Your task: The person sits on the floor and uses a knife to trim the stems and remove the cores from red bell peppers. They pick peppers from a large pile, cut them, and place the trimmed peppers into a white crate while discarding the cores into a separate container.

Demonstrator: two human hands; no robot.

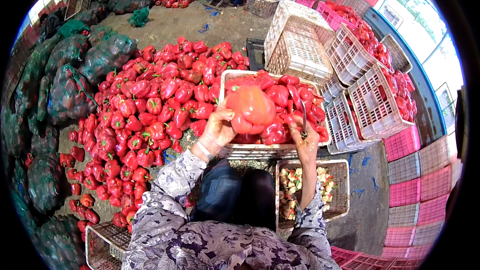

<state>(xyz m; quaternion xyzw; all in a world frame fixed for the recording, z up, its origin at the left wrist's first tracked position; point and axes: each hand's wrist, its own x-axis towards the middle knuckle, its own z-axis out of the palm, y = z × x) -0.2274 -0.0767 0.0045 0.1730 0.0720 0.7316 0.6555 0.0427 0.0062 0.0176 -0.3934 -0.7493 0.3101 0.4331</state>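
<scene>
A large red bell pepper with an orange patch is in my left hand, held over a white plastic crate heaped with red peppers. To its right, my right hand grips a tool with a thin curved metal blade, probably a knife; its handle is mostly hidden by my fingers. The fingertips of that hand are close to red pepper pieces at the crate's right side. Below my right forearm, a second crate holds pale pepper cores with bits of red and green.
A wide heap of red peppers lies on the floor at the left, with green mesh sacks beyond. White crates are stacked at the right, near pink and grey crates. An empty-looking crate stands at the lower left.
</scene>
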